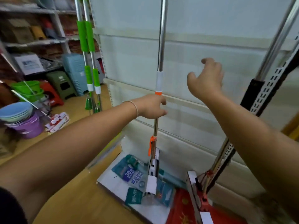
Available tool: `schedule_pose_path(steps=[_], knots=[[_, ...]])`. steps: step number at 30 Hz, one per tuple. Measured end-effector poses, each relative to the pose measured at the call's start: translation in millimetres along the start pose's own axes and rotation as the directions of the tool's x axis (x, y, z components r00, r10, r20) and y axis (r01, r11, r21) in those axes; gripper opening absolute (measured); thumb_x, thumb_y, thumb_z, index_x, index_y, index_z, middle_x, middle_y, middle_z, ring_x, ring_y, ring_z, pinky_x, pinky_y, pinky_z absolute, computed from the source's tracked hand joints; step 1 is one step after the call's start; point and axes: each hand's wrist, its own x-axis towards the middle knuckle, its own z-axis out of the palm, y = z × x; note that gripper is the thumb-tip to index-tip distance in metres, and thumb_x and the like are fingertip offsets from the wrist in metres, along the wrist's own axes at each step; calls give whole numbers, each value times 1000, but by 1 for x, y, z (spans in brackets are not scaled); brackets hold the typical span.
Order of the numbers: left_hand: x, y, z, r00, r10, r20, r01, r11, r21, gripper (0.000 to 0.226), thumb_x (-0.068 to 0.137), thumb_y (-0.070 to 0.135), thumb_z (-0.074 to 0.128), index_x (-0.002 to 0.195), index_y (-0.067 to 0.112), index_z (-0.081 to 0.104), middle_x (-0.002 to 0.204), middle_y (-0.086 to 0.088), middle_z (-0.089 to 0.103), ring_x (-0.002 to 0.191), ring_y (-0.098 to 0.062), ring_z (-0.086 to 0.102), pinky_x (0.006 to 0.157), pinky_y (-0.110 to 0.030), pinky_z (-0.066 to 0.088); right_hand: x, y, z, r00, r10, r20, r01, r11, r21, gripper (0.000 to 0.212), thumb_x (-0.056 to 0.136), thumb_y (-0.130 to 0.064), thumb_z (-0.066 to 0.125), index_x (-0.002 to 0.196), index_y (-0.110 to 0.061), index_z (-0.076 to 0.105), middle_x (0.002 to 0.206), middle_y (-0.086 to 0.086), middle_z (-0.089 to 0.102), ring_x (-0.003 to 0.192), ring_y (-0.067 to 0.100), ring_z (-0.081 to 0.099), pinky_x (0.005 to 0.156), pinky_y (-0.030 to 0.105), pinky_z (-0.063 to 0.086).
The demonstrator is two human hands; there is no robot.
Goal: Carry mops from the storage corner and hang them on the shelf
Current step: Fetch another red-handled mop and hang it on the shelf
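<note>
A steel-handled mop [161, 46] with a white and orange collar hangs upright against the white shelf back panel [202, 62]. My left hand [151, 106] grips its pole just below the orange ring. My right hand [206, 78] hovers to the right of the pole with relaxed fingers, holding nothing. The mop's head [152, 172] hangs just above the base shelf. A second mop [265, 62] with a black grip and red head leans at the right. Two green-handled mops [88, 54] hang at the shelf's left end.
Packaged goods [131, 173] and a red pack [182, 207] lie on the base shelf. On the wooden floor at left stand plastic stools [63, 83], green buckets [27, 89] and stacked basins [17, 113]. A perforated shelf upright [267, 88] rises at the right.
</note>
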Motion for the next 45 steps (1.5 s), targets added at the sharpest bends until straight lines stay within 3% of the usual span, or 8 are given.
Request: schedule_pose_path(steps=[8, 12, 17, 24, 28, 35, 45], knots=[[-73, -144, -22, 947, -262, -185, 237, 960, -146, 46, 93, 33, 54, 136, 16, 48, 124, -7, 64, 115, -27, 57, 93, -30, 43, -48, -87, 114, 966, -114, 233, 107, 993, 42, 55, 93, -32, 54, 143, -13, 39, 146, 15, 38, 136, 36, 34, 110, 47, 31], [-123, -226, -42, 912, -338, -234, 311, 939, -143, 43, 93, 34, 55, 132, 14, 52, 122, -9, 64, 111, -29, 58, 89, -34, 47, -73, -159, 169, 937, -198, 289, 184, 980, 76, 54, 94, -31, 52, 143, -12, 40, 145, 16, 39, 135, 37, 35, 111, 48, 31], [-190, -327, -69, 863, -440, -246, 404, 896, -184, 50, 96, 35, 54, 140, 13, 46, 131, -9, 59, 117, -27, 56, 93, -32, 45, -106, -256, 242, 903, -289, 317, 262, 957, 126, 53, 91, -31, 56, 140, -12, 45, 142, 19, 44, 132, 38, 39, 109, 46, 34], [-289, -445, -99, 754, -569, -328, 523, 822, -224, 44, 94, 33, 57, 133, 13, 51, 121, -8, 65, 107, -25, 60, 92, -34, 49, -159, -375, 323, 826, -403, 394, 346, 914, 211, 54, 90, -36, 57, 137, -12, 47, 138, 18, 46, 128, 38, 43, 106, 46, 39], [-336, -489, -107, 666, -634, -394, 550, 774, -314, 36, 95, 25, 56, 129, 11, 55, 111, -9, 67, 85, -20, 59, 80, -29, 47, -175, -425, 355, 762, -481, 433, 399, 876, 269, 55, 91, -38, 56, 140, -14, 45, 141, 15, 45, 132, 36, 40, 106, 46, 38], [-377, -560, -103, 559, -722, -408, 635, 689, -348, 39, 94, 27, 58, 131, 14, 55, 121, -7, 65, 112, -24, 60, 94, -29, 44, -192, -495, 419, 664, -594, 453, 475, 804, 357, 52, 93, -35, 56, 138, -12, 47, 137, 16, 49, 128, 36, 44, 105, 45, 39], [-351, -684, -137, 482, -780, -400, 731, 609, -307, 46, 95, 32, 56, 138, 19, 48, 130, -4, 59, 114, -19, 56, 86, -24, 42, -146, -575, 556, 584, -661, 470, 488, 749, 447, 45, 92, -34, 58, 130, -11, 52, 129, 17, 52, 119, 35, 49, 99, 46, 45]])
